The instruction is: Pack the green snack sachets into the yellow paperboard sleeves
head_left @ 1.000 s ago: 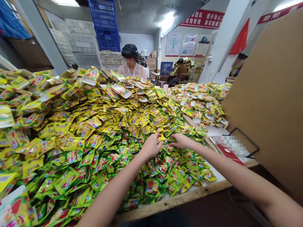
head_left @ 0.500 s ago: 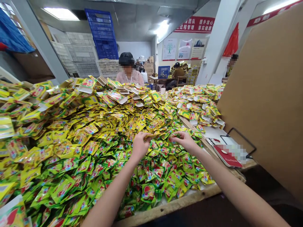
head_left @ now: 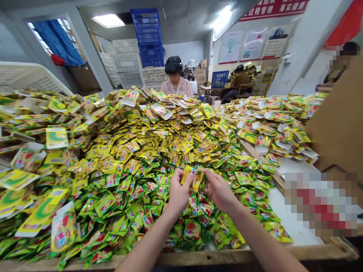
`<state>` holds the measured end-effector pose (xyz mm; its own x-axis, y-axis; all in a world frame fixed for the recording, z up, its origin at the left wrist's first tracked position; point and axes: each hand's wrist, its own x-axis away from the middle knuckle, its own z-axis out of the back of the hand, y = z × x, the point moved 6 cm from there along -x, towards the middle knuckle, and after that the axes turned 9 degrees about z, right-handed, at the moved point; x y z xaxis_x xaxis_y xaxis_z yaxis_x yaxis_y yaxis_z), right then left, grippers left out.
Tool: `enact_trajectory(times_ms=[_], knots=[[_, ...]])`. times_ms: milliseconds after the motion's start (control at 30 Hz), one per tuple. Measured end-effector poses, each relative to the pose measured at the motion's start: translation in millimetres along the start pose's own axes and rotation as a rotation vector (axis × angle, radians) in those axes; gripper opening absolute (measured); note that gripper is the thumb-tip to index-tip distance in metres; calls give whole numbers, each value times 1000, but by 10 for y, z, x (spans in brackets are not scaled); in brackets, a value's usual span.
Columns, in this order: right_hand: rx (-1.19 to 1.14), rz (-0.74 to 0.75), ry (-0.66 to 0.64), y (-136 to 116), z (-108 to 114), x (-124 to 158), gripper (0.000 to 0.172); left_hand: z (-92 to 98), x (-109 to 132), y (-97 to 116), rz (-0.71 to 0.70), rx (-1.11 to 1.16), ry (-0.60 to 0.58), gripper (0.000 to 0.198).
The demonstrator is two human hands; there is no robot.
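Observation:
A big heap of small yellow and green sachets (head_left: pixel 136 158) covers the table in front of me. My left hand (head_left: pixel 178 192) and my right hand (head_left: pixel 218 190) are raised just above the near part of the heap, close together. Both pinch yellow sachets (head_left: pixel 193 177) held between them; the left thumb and fingers grip the left one, the right fingers grip the right one. Green sachets with red print (head_left: pixel 195 226) lie directly below my hands.
Flat printed cartons (head_left: pixel 272 124) are piled at the back and right of the heap. A brown cardboard sheet (head_left: pixel 340 128) stands at the right. The wooden table edge (head_left: pixel 255 255) runs along the front. A person (head_left: pixel 175 77) sits across the table; others work further back.
My hands have lifted off the heap and drawn nearer to me, each now pinching a yellow sachet. The camera has turned left and dipped lower.

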<state>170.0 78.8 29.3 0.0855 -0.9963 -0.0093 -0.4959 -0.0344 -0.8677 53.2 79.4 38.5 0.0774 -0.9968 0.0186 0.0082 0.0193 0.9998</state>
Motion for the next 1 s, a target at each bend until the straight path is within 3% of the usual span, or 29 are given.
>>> enact_trajectory(times_ms=[100, 200, 233, 300, 400, 467, 600, 733, 1000], knots=[[92, 60, 57, 54, 96, 3, 43, -31, -22, 2, -86, -198, -67, 26], [119, 56, 132, 101, 250, -23, 48, -70, -263, 276, -328, -612, -198, 21], [134, 48, 157, 109, 305, -38, 52, -41, -416, 431, -426, -760, -184, 18], [193, 45, 214, 106, 412, -75, 58, 108, -835, 802, -571, -1134, 46, 13], [289, 52, 300, 79, 524, -122, 60, 332, -1546, 1306, -570, -1267, 209, 31], [334, 64, 323, 56, 551, -149, 59, 421, -1940, 1525, -544, -1345, 257, 41], [340, 79, 327, 28, 570, -194, 56, 442, -2415, 1623, -473, -1468, 233, 46], [230, 114, 336, 12, 601, -222, 56, 382, -2517, 1559, -494, -1536, 237, 30], [176, 119, 339, -38, 585, -222, 56, 453, -2245, 1711, -730, -1490, 285, 18]])
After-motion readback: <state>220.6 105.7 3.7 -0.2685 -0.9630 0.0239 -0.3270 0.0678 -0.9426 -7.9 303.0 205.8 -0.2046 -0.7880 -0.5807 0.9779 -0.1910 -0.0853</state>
